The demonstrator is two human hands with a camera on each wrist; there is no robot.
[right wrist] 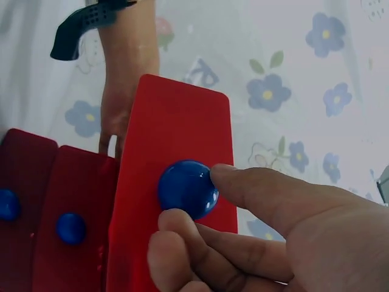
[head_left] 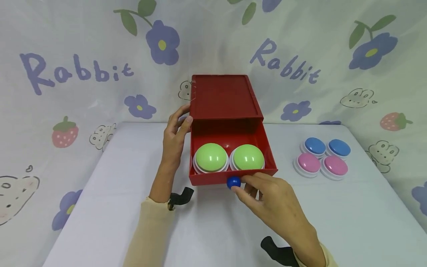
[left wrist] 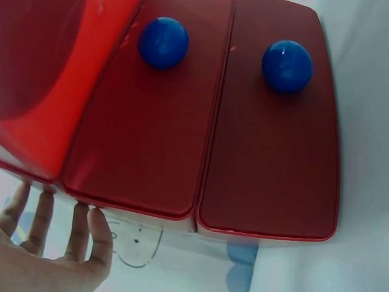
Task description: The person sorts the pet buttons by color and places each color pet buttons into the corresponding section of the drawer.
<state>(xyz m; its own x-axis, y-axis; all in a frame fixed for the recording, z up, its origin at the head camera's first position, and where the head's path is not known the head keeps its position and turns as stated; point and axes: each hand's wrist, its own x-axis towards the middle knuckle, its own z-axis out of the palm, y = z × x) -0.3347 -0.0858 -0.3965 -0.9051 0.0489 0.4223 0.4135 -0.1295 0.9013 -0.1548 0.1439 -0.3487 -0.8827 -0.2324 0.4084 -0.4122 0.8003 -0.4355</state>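
A red drawer cabinet (head_left: 221,96) stands on the table with its top drawer (head_left: 228,133) pulled out. Two green dome-topped push buttons (head_left: 211,157) with white bases sit side by side at the drawer's front. My right hand (head_left: 275,204) pinches the round blue knob (head_left: 233,182) on that drawer between thumb and fingers. Along the cabinet's left side, my left hand (head_left: 173,139) rests its fingertips, fingers fairly straight. In the left wrist view, two lower drawers stay closed, each with a blue knob (left wrist: 163,42). The drawer's front panel (right wrist: 182,115) faces the right wrist camera.
To the right on the white table (head_left: 333,211) stand two blue push buttons (head_left: 315,145) behind two pink push buttons (head_left: 308,163), grouped closely. A cloth backdrop (head_left: 213,44) with flowers and rabbits rises behind the table and along its sides.
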